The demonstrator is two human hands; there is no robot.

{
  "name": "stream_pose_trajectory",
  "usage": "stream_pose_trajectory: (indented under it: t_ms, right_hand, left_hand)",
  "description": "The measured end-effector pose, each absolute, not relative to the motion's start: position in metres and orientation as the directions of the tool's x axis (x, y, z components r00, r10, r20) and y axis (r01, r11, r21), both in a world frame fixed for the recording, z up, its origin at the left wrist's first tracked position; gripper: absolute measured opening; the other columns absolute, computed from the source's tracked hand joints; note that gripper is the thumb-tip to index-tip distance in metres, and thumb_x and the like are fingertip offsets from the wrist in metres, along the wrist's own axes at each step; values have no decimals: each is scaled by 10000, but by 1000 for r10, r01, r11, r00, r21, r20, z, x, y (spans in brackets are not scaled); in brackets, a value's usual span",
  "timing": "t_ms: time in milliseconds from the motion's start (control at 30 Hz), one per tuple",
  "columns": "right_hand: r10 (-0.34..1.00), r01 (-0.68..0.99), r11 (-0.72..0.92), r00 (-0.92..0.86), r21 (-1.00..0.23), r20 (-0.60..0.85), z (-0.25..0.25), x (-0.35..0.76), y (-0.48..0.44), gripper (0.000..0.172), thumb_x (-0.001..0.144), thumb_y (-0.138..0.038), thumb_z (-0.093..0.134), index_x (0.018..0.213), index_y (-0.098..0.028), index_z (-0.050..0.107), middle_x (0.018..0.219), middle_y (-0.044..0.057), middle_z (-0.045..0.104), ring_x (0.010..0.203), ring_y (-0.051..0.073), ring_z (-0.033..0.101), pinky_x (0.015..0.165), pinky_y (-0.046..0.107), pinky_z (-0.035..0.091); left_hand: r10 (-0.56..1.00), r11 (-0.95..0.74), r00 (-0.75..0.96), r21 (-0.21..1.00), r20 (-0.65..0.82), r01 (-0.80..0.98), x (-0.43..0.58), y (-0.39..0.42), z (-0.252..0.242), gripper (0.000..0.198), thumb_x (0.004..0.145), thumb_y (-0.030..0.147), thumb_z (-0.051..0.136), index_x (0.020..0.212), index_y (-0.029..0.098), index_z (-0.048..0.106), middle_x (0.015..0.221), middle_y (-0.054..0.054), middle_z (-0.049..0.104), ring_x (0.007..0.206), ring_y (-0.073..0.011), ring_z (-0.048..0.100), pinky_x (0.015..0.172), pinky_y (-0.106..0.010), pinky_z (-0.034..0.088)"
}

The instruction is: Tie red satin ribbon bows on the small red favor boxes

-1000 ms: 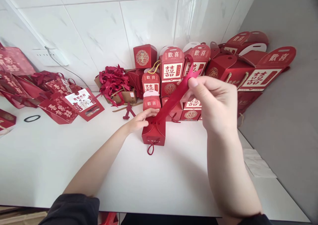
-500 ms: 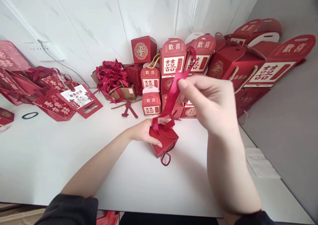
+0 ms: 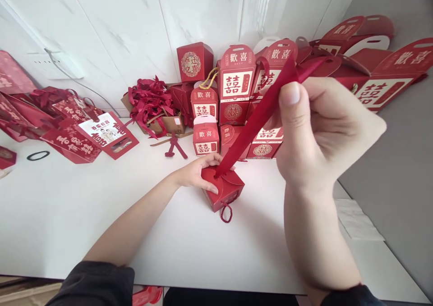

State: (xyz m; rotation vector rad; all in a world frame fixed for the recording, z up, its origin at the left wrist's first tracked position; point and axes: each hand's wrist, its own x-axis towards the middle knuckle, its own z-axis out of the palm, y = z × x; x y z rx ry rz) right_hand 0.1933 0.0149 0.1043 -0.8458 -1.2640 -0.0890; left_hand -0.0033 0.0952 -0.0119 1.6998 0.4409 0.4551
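A small red gift box (image 3: 226, 191) stands on the white table (image 3: 101, 207), with a short cord loop hanging from its front. My left hand (image 3: 198, 171) grips the box's top left corner, thumb on the near face. A red ribbon (image 3: 260, 112) runs taut from a hole in the box lid up and to the right. My right hand (image 3: 318, 130) is raised close to the camera and pinches the ribbon between thumb and fingers.
Stacked red gift boxes with gold characters (image 3: 233, 85) line the back wall and the right corner. A cardboard box with a heap of red ribbons (image 3: 150, 101) sits left of them. Flat red paper bags (image 3: 84, 134) and a black band (image 3: 38, 155) lie at the left.
My right hand has pulled the ribbon up and to the right, from slack to taut. The box turned earlier and is now held steady by my left hand.
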Motion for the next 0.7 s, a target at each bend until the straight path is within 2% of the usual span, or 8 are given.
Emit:
stream_pose_trajectory:
  t_ms: [167,367,500,600,700]
  right_hand:
    - [393,474,736,283,-484,875,101,190,17,231,929,-195,571,704,-245,575,640,-23,557,618,144,506,620,306,441]
    - [379,460,753,281,-471,882,104,190,15,244,920,-185,570,681,-231,574,630,-14,538,613,145,485,624,307,438]
    - [516,415,737,165,-534,840,103,192,16,248,944,-199,553,699,-217,592,660,-13,591,616,124,534,590,276,445]
    - [611,446,693,53,-566,790,100,194,20,249,950,-238,556,712,-190,612,628,-16,582,572,104,522,535,259,402]
    - [621,481,674,43,-561,782,99,196,22,262,956,-300,552,730,-191,629,637,-14,594,571,102,530,544,255,398]
  left_hand:
    - [517,-198,854,979,61,50,-4,96,-13,532,648,147,831,1122,204,597,1285,-155,629,1222,-269,583,1062,-471,437]
    - [529,-101,847,995,54,-1,-2,95,-17,591,662,175,826,1193,201,567,1251,-175,644,1210,-293,592,1010,-503,468]
    - [531,-202,843,979,88,25,-2,99,-20,389,629,209,846,982,182,684,1187,-154,677,1210,-316,584,1044,-514,431]
    - [538,-261,838,964,93,60,-2,101,-20,309,601,230,859,864,174,707,1200,-146,664,1179,-317,596,1022,-487,450]
    - [529,-229,844,972,84,47,-1,101,-19,322,600,238,860,867,178,691,1124,-125,683,1078,-282,636,960,-453,492]
